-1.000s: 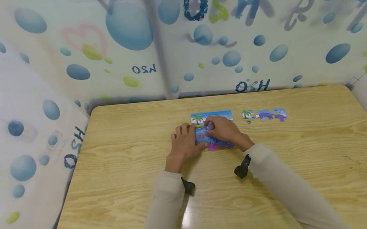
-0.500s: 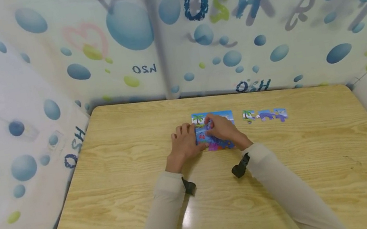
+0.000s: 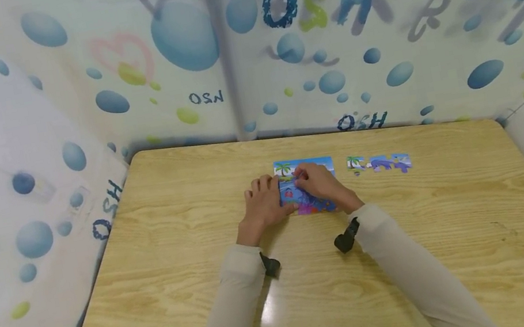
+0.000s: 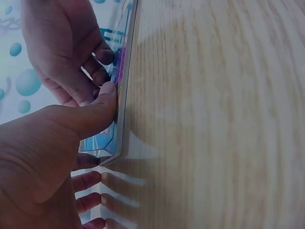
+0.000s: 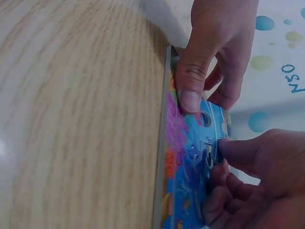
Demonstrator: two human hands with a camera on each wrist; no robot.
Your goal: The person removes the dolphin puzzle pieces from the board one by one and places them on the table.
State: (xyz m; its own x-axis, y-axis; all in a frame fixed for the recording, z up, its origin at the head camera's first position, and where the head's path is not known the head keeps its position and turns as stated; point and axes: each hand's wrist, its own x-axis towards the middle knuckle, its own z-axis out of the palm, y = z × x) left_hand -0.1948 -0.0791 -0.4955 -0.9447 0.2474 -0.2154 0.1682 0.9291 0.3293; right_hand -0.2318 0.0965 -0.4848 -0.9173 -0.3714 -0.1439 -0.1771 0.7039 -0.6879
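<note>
A jigsaw puzzle board (image 3: pixel 289 189) with a palm-tree sea picture lies flat at the table's back middle. My left hand (image 3: pixel 262 204) rests at its left side. Its thumb (image 5: pixel 190 98) presses on the picture near the lower left corner, while its straight fingers (image 4: pixel 87 181) reach along the board's left edge. Over the board's middle, my right hand (image 3: pixel 321 183) pinches a small blue puzzle piece (image 5: pixel 218 153) between thumb and curled fingers. The fingers hide most of that piece. A recess with grey-white edges shows beneath it in the right wrist view.
To the right of the board lie loose puzzle pieces: one with a palm tree (image 3: pixel 354 163), and purple dolphin pieces (image 3: pixel 381 163) grouped beside it. The wooden table (image 3: pixel 308 307) backs onto a curtain-like wall (image 3: pixel 155 124) printed with blue bubbles.
My right hand shifts and turns slightly over the board's middle, still pinching the piece. The left hand stays on the board's left side, and the loose pieces lie as before.
</note>
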